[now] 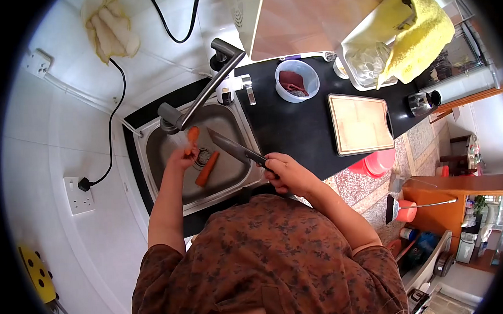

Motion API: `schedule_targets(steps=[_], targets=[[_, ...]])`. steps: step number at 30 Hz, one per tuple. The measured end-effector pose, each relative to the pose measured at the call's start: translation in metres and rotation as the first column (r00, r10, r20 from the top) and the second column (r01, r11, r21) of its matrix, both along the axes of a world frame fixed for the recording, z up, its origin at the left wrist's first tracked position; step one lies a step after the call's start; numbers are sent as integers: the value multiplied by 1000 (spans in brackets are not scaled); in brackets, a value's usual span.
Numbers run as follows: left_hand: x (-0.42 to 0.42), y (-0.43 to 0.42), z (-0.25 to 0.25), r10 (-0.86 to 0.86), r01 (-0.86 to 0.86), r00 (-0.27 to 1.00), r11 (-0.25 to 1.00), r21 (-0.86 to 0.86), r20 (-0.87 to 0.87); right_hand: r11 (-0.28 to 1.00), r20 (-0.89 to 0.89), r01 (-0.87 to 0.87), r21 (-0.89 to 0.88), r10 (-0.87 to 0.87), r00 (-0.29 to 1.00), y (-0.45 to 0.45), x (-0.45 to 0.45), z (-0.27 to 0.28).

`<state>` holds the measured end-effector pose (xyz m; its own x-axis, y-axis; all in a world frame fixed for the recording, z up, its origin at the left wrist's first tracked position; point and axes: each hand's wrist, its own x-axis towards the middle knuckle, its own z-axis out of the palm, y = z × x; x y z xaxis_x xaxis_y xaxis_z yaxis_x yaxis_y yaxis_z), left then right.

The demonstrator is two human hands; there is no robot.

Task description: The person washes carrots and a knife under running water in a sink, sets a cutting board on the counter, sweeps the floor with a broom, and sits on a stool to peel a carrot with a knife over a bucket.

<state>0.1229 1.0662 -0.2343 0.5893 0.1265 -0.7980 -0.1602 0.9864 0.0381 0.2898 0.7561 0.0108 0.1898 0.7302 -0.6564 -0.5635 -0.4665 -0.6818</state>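
My left hand (184,157) is closed around the lower end of a carrot (193,135), under the running water of the grey faucet (203,88). In my right hand (288,174) is the black handle of a kitchen knife (232,146). Its blade reaches over the sink, pointing up and left, a little apart from the held carrot. A second carrot (207,169) lies on the bottom of the metal sink (230,170), beside the drain (204,157).
On the black counter are a plastic tub (297,94) with dark red contents and a wooden cutting board (361,124). Behind them stands a white container (364,64), with a yellow towel (424,37) draped nearby. A red basin (376,162) is below the counter edge.
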Motion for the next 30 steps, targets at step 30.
schedule_targets(steps=[30], targets=[[12, 0, 24, 180, -177, 980, 983, 41, -79, 975, 853, 196, -104, -14, 522, -195, 48, 53]])
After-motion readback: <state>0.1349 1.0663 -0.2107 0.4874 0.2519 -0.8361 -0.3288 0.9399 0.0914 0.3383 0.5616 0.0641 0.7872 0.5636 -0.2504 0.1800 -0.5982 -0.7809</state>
